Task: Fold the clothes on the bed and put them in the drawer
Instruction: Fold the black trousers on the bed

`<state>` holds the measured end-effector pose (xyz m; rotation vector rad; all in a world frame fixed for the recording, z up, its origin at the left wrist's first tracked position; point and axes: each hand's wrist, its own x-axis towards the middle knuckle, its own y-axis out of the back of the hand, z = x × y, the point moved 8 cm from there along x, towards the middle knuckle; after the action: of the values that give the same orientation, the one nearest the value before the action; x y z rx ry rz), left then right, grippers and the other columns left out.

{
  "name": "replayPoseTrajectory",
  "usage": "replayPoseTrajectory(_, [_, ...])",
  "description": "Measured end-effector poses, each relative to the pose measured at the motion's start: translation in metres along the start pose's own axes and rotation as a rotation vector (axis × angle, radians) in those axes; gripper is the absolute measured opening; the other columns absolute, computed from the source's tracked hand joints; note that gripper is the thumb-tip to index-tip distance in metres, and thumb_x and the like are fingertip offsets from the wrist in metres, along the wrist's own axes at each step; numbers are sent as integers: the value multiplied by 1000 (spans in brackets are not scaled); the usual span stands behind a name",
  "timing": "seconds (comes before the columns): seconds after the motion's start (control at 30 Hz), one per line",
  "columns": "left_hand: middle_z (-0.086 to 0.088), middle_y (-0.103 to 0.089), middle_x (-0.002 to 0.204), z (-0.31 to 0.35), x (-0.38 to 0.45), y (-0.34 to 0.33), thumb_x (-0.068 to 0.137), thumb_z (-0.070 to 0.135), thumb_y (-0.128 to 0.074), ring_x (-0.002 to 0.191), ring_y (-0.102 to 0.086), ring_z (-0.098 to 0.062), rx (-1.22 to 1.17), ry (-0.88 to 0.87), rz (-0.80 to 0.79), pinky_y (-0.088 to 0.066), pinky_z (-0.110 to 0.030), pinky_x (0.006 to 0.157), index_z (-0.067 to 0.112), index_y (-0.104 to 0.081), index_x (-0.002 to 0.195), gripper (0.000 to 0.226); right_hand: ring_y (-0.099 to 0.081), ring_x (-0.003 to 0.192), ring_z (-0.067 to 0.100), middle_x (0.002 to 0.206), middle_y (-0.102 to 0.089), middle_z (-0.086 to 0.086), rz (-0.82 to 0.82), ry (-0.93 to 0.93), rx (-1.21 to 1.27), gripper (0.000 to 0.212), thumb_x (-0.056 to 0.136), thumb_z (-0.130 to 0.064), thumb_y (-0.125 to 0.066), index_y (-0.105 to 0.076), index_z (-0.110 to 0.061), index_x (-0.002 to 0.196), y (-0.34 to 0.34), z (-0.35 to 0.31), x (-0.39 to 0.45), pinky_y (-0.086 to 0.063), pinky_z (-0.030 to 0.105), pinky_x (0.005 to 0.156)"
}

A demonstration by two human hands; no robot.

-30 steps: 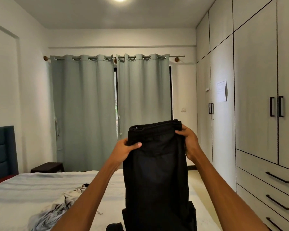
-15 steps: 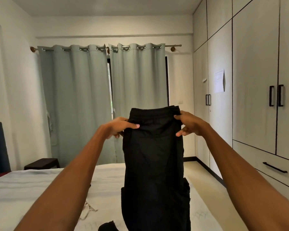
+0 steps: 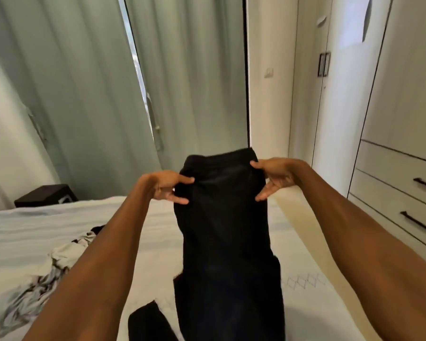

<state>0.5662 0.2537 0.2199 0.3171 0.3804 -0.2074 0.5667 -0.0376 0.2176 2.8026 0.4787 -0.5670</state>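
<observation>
Head view shows left hand [image 3: 163,187] and right hand [image 3: 276,175] pinching black trousers [image 3: 225,232] at centre frame above the white bed [image 3: 155,225], grey-green curtains [image 3: 84,77] behind, wardrobe drawers [image 3: 389,190] at right.

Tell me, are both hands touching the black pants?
Touching. The head view shows the left hand and the right hand each pinching a top corner of the black pants, holding them up over the bed.
</observation>
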Motion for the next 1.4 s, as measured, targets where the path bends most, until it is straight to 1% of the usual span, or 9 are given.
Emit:
replayPoseTrajectory(0.1, [-8, -58, 120, 14, 51, 13, 94, 22, -66, 112, -56, -29, -205, -63, 66, -57, -54, 83, 9, -53, 125, 35, -68, 103, 47, 154, -38, 10, 43, 92, -9, 59, 104, -52, -38, -29, -25, 155, 14, -26, 66, -52, 60, 95])
replayPoseTrajectory(0.23, [-1, -65, 115, 84, 87, 44, 97, 23, -63, 97, -62, -13, -404, -348, 244, -51, -44, 96, 13, -59, 113, 19, -53, 128, 37, 147, -51, 5, 186, 360, 171, 51, 103, -46, -45, -45, -20, 147, 37, -107, 118, -37, 57, 112])
replayPoseTrajectory(0.37, [5, -67, 111, 192, 71, 89, 96, 26, -63, 103, -63, -11, -427, -657, 417, -53, -26, 83, 22, -61, 113, 18, -60, 120, 20, 127, -67, 2, 335, 707, 325, 34, 102, -29, -52, -63, -13, 129, 61, -238, 108, -48, 40, 108])
replayPoseTrajectory(0.63, [-1, -69, 112, 393, 9, 160, 94, 25, -67, 104, -67, -17, -330, -991, 509, -56, -29, 90, 24, -63, 106, 13, -64, 117, 19, 123, -70, 6, 353, 1106, 321, 28, 104, -25, -49, -67, -13, 121, 108, -443, 44, -52, 35, 103])
replayPoseTrajectory(0.83, [4, -69, 108, 436, -12, 166, 95, 23, -65, 103, -66, -15, -336, -1062, 526, -56, -27, 89, 27, -63, 104, 10, -67, 110, 14, 112, -72, -1, 351, 1175, 257, 23, 105, -20, -47, -69, -19, 109, 116, -490, -1, -52, 24, 90])
replayPoseTrajectory(1.07, [1, -70, 108, 366, 0, 120, 94, 24, -66, 102, -67, -16, -327, -967, 464, -56, -28, 88, 28, -65, 104, 11, -65, 116, 20, 122, -70, 9, 358, 1041, 256, 29, 105, -22, -48, -67, -8, 122, 116, -400, 5, -52, 29, 100])
replayPoseTrajectory(1.17, [-3, -71, 102, 282, 10, 83, 94, 21, -66, 93, -69, -14, -308, -882, 479, -56, -23, 79, 20, -66, 104, 11, -67, 106, 12, 110, -72, 5, 397, 927, 275, 23, 104, -19, -51, -70, -12, 113, 102, -315, 12, -54, 23, 92])
replayPoseTrajectory(1.27, [-4, -72, 93, 147, 18, 26, 91, 12, -68, 88, -67, -14, -321, -712, 468, -54, -26, 78, 15, -68, 98, 8, -66, 84, 8, 92, -70, 5, 466, 744, 336, 18, 100, -12, -55, -72, -5, 101, 69, -175, 18, -51, 21, 75])
replayPoseTrajectory(1.4, [-10, -72, 96, -47, 10, -53, 90, 3, -64, 91, -69, -16, -241, -491, 391, -54, -25, 78, 8, -68, 103, 15, -68, 104, 16, 111, -75, 2, 533, 539, 339, 22, 94, -20, -64, -76, -15, 112, 11, 41, 19, -52, 35, 98])
